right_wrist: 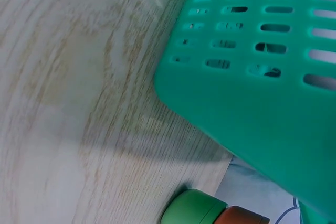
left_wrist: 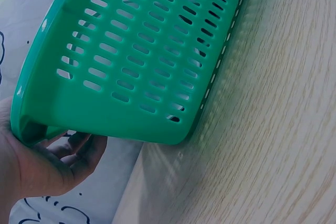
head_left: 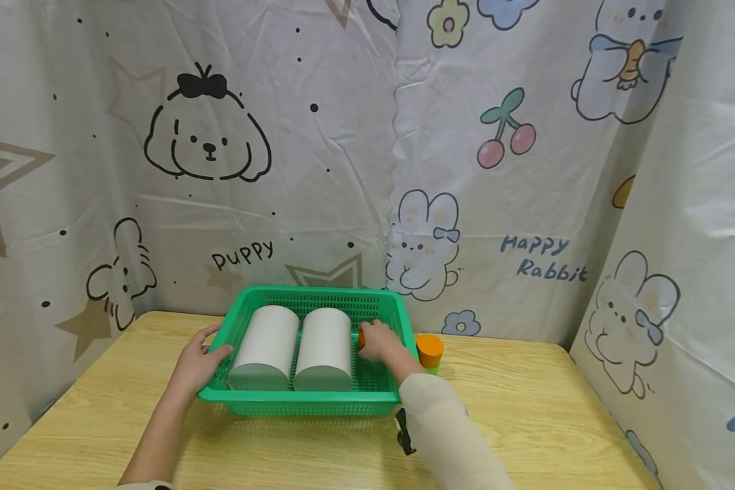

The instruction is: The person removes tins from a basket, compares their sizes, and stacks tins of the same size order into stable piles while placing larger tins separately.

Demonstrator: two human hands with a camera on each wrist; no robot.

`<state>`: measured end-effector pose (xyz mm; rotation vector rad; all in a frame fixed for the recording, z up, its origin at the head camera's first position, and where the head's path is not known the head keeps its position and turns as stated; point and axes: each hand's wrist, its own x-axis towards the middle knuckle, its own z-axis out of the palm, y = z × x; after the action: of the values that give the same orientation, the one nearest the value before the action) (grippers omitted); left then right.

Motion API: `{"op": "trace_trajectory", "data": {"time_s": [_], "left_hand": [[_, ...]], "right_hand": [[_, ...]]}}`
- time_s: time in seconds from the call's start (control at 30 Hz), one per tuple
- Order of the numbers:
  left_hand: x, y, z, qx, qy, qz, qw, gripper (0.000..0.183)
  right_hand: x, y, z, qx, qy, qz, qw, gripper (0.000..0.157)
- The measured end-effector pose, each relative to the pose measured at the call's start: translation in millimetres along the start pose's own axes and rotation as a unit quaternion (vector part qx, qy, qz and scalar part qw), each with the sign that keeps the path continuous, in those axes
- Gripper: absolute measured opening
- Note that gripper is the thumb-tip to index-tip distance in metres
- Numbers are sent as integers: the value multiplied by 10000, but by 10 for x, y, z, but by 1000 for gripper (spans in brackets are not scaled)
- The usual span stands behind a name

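Cylinders (head_left: pixel 325 340) in basket (head_left: pixel 306 396) (bottle (head_left: pixel 430 350) right)

L hand (head_left: pixel 199 362) on grn bskt (head_left: pixel 306 397)

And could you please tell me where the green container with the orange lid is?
In the head view, the container stands on the table, just right of the green basket, near the right sleeve.

The head camera looked forward and down from the near side of the green basket (head_left: pixel 306 396), far enough back to take it all in. Both wrist cameras faced the basket's slotted outside from close by, turned askew, though exactly which walls was hard to tell; the head and right wrist views shared the orange-topped container (head_left: pixel 430 350) beside the basket.
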<state>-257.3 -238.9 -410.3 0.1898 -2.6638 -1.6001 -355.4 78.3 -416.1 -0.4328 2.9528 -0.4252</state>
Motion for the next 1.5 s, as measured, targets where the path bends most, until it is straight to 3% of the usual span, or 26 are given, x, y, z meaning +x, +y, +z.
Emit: {"op": "trace_trajectory", "data": {"time_s": [0.37, 0.77, 1.23, 1.5], "left_hand": [[14, 17, 0, 6, -12, -26, 10000, 64], [29, 20, -5, -60, 3, -41, 10000, 65], [21, 4, 3, -63, -16, -27, 10000, 65], [14, -18, 6, -21, 8, -100, 9999, 65]], "right_hand": [[14, 12, 0, -163, 80, -7, 9998, 50], [14, 23, -7, -64, -177, -231, 9996, 40], [-12, 14, 23, 47, -404, -112, 9991, 43], [-12, 11, 45, 79, -333, -168, 9993, 46]]}}
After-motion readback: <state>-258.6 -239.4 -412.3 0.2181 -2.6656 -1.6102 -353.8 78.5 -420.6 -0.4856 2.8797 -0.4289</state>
